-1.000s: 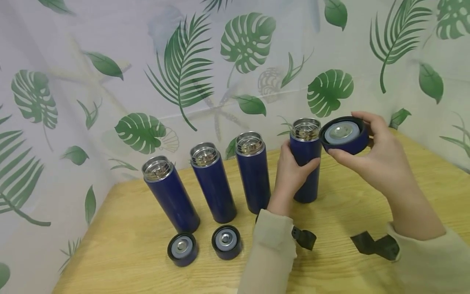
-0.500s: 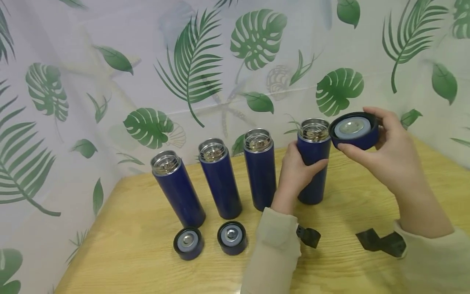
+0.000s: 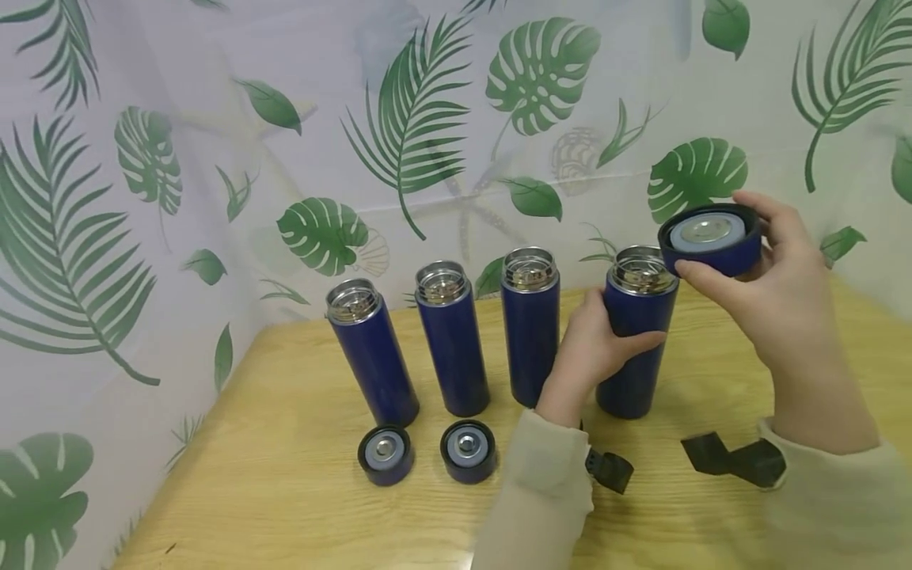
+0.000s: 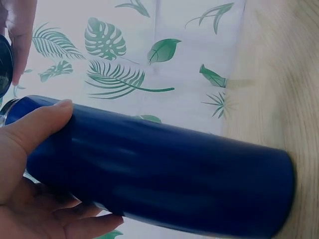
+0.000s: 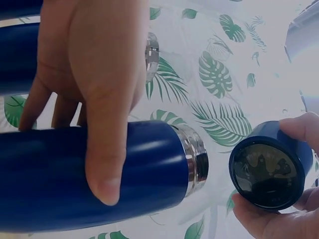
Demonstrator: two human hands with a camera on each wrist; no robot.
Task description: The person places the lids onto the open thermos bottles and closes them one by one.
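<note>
My left hand (image 3: 594,348) grips a dark blue thermos bottle (image 3: 636,372) around its upper body, thumb across the near side. The bottle is lidless, its steel threaded mouth bare. In the left wrist view its base stands at the wooden table. My right hand (image 3: 794,293) holds a blue bottle lid (image 3: 716,260) by the rim, beside and slightly above that mouth. The lid's grey seal and metal disc face up and toward me. Its glossy dark outer face (image 5: 269,174) shows in the right wrist view. In the head view the lid overlaps the mouth's right edge.
Three more lidless blue bottles stand in a row: a left one (image 3: 374,356), a middle one (image 3: 454,348) and one (image 3: 532,340) close to my left hand. Two lids (image 3: 385,455) (image 3: 468,453) lie underside up before them. A leaf-print cloth (image 3: 442,103) hangs behind the table (image 3: 299,491).
The head view has swung left, so everything sits farther right in it. The gripped bottle has come slightly nearer to me. Both hands keep their holds, the lid staying beside the mouth.
</note>
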